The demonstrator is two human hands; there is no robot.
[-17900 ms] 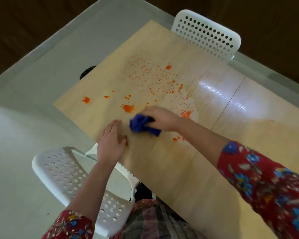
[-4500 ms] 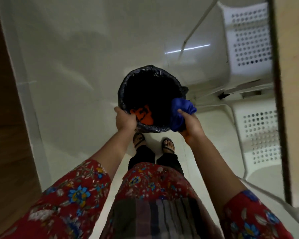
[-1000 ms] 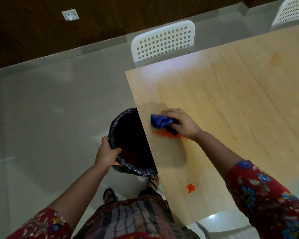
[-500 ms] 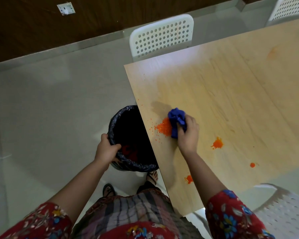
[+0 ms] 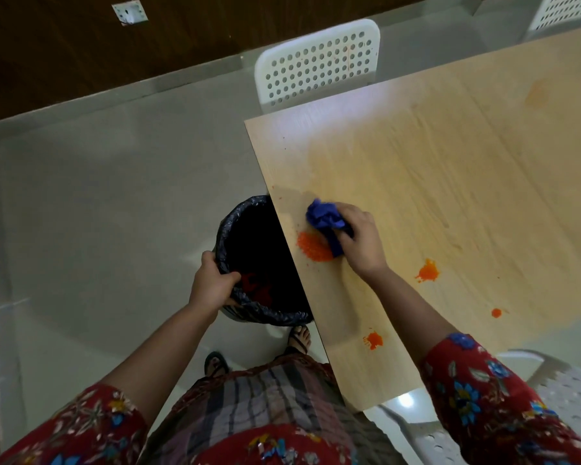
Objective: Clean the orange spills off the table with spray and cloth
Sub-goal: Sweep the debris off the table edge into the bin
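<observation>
My right hand (image 5: 361,242) grips a crumpled blue cloth (image 5: 324,219) and presses it on the wooden table (image 5: 450,182), just right of a heap of orange crumbs (image 5: 312,246) near the table's left edge. Three smaller orange spots lie nearer me: one (image 5: 427,270) right of my hand, one (image 5: 496,312) farther right, one (image 5: 373,340) near the front corner. My left hand (image 5: 212,283) holds the rim of a bin lined with a black bag (image 5: 249,263), partly under the table's edge. No spray bottle is in view.
A white perforated chair (image 5: 319,62) stands at the table's far side, another (image 5: 567,11) at the top right, and a third (image 5: 567,397) at the near right. The pale tiled floor (image 5: 98,213) lies left, bounded by a dark wooden wall. My feet are below the bin.
The cloth has swept the orange crumbs closer to the table's left edge above the bin. My left hand still holds the bin's rim in the same spot.
</observation>
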